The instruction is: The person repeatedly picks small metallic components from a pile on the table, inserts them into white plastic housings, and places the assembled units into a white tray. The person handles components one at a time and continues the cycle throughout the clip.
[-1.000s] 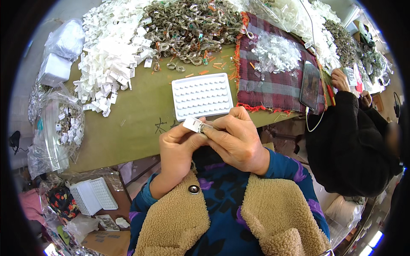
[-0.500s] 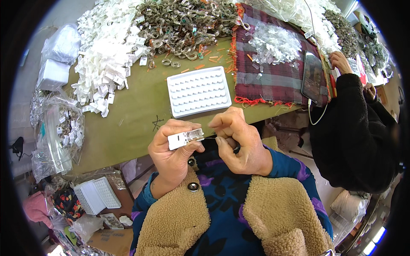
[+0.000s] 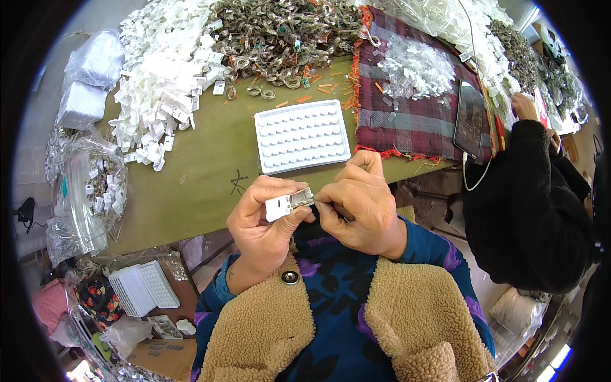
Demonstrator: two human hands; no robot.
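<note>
My left hand (image 3: 258, 224) grips a small white plastic case (image 3: 278, 207) between thumb and fingers. One half of the case lies uncovered and shows a hollow with greyish, shiny parts inside. At that uncovered end, the fingers of my right hand (image 3: 364, 209) are pinched together on a thin wire that comes out of the case; the wire itself is mostly hidden now. Both hands are raised close together in front of my body, by the table's near edge. Just beyond them lies a white moulded tray (image 3: 305, 168) with rows of small notches.
A heap of white plastic cases (image 3: 159, 76) and a pile of coiled cables (image 3: 280, 38) cover the far table. Clear plastic pieces (image 3: 417, 67) and a phone (image 3: 468, 118) lie on a plaid cloth (image 3: 401, 134). A co-worker's black sleeve (image 3: 528, 197) is at right.
My right fingers have closed in against the uncovered end of the case, where a stretch of wire showed before. Both hands sit slightly farther right in the picture. The co-worker's hand has shifted.
</note>
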